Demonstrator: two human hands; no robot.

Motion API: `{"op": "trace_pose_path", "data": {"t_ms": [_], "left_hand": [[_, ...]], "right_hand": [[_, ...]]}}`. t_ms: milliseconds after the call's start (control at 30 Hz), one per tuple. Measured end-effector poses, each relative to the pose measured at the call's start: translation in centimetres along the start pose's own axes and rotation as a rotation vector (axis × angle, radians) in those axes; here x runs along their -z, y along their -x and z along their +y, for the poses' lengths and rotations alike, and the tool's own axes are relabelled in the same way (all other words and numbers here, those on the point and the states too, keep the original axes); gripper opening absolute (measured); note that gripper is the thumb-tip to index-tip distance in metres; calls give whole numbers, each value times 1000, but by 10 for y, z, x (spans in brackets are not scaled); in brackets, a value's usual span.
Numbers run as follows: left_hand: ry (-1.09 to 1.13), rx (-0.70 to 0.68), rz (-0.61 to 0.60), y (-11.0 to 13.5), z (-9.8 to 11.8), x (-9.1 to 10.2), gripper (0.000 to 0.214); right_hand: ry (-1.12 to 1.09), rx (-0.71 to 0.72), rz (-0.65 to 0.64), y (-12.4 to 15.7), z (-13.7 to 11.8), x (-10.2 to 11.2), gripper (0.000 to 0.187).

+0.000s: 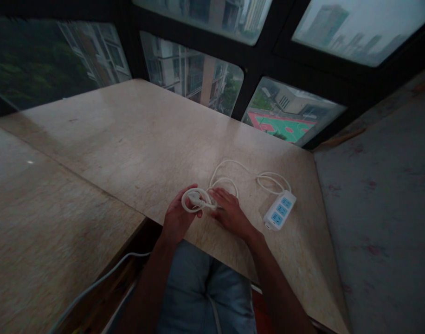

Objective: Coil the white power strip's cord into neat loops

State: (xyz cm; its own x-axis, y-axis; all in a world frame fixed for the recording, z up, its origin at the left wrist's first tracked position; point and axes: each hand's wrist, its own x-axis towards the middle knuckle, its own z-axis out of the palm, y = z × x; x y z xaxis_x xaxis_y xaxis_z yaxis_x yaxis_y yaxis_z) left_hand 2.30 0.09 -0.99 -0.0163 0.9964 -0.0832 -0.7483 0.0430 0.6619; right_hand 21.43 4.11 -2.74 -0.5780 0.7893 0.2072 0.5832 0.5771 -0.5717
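Observation:
A white power cord point(229, 161) runs in loose loops over the stone-patterned tabletop to a white power strip point(280, 209) with blue socket faces, lying to the right. My left hand point(180, 211) is closed around a small coil at the cord's end, with the white plug point(196, 199) inside the loop. Close beside it, my right hand point(228, 206) has its fingers bent over the cord next to the coil, near the table's front edge. Its fingertips are partly hidden, but it appears to grip the cord.
The beige tabletop point(129, 134) reaches back to dark-framed windows point(195, 74). A papered wall point(383, 208) bounds the right side. Below the table's edge, a pale cable point(104, 274) hangs across a gap at the left, beside my jean-clad legs point(195, 287).

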Motion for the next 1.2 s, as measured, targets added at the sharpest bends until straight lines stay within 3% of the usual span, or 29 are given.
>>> {"op": "trace_pose_path", "data": {"t_ms": [133,367,533,800,900,1200], "left_hand": [[67,13,29,-3,0,1,33],[156,42,97,-4,3,9,27],[176,60,117,-4,6,13,28],[54,-53,273,-17,11,32,23],[20,-73,260,-18,7,29,34],[1,-60,259,-21,-2,18,33]], "right_hand": [[112,112,5,-18,9,-5,36],[151,123,4,-37,21,1,41],[160,143,-29,-42,28,2,23],[188,31,187,-24,51,38,24],[194,-2,233,-13,58,53,26],[126,-96,438,12,61,83,27]]}}
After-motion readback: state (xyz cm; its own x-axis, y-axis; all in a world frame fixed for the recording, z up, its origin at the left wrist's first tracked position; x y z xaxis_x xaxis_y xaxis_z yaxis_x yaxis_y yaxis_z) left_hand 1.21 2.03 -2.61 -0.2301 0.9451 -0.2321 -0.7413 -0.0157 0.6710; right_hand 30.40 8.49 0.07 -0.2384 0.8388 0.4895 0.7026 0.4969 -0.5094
